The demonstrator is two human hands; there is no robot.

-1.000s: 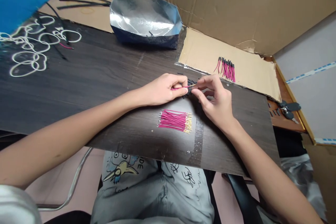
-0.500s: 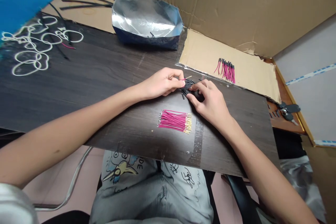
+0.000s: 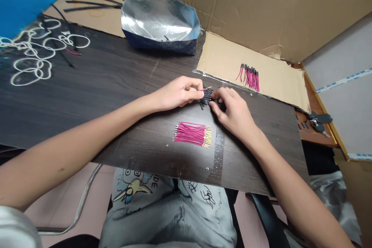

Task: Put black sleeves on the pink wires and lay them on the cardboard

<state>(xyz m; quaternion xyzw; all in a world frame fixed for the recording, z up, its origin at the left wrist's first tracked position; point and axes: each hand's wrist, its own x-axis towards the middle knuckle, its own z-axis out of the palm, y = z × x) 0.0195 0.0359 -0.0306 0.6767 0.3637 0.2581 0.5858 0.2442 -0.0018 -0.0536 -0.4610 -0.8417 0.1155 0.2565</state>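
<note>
My left hand [image 3: 181,93] is closed in a pinch on a pink wire [image 3: 204,89], whose gold pin end sticks out to the right past the fingertips. Just below it lies a small pile of short black tubes [image 3: 206,97]. My right hand [image 3: 231,104] is at the pile's right edge, thumb and forefinger closed on a short black tube that the fingertips mostly hide. Nearer the table's front edge, a row of pink wires [image 3: 190,133] lies side by side, silver tips to the left and gold pins to the right.
On a cardboard strip [image 3: 270,73] at the back right lie pink wires with black ends [image 3: 250,77]. An open foil-lined bag [image 3: 159,27] stands behind the hands. Pale rubber bands [image 3: 30,70] are spread on the left, and keys [image 3: 319,122] lie at the far right.
My right thumb and forefinger have closed together and shifted slightly right at the edge of the pile. My left hand keeps its pinch on the pink wire, almost still.
</note>
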